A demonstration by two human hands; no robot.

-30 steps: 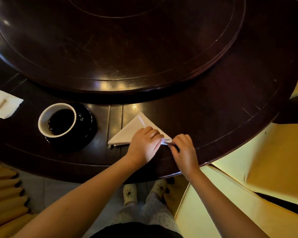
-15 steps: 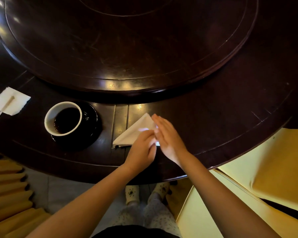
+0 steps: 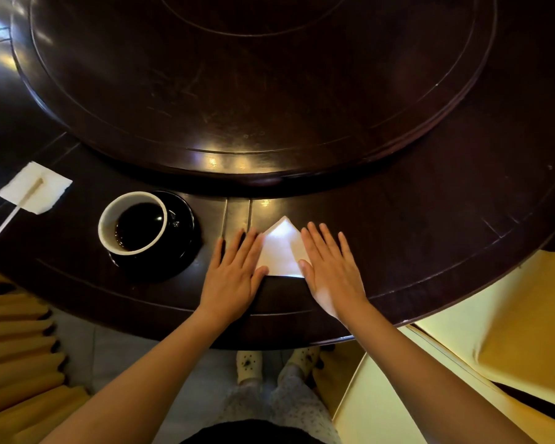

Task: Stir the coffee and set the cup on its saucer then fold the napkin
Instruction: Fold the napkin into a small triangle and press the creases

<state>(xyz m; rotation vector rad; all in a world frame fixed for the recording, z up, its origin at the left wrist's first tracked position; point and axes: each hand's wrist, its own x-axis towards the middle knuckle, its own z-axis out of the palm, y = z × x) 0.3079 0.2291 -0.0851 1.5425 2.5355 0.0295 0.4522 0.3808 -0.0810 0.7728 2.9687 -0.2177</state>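
Note:
A white napkin (image 3: 281, 248) folded into a triangle lies flat on the dark wooden table (image 3: 430, 245), its tip pointing away from me. My left hand (image 3: 234, 270) lies flat, fingers spread, over the napkin's left corner. My right hand (image 3: 329, 267) lies flat over its right corner. Both palms face down and hold nothing. To the left a white cup (image 3: 132, 224) of dark coffee stands on a black saucer (image 3: 181, 225).
A raised round turntable (image 3: 253, 75) fills the table's middle. A wooden stirrer (image 3: 16, 208) rests on a small white paper (image 3: 36, 187) at far left. Yellow-covered chairs (image 3: 494, 347) stand at right, pleated yellow fabric (image 3: 13, 363) at left. My feet show below the table edge.
My hands stopped pinching the napkin's right corner, opened, and spread flat onto its two lower corners. The napkin now lies squarer to me.

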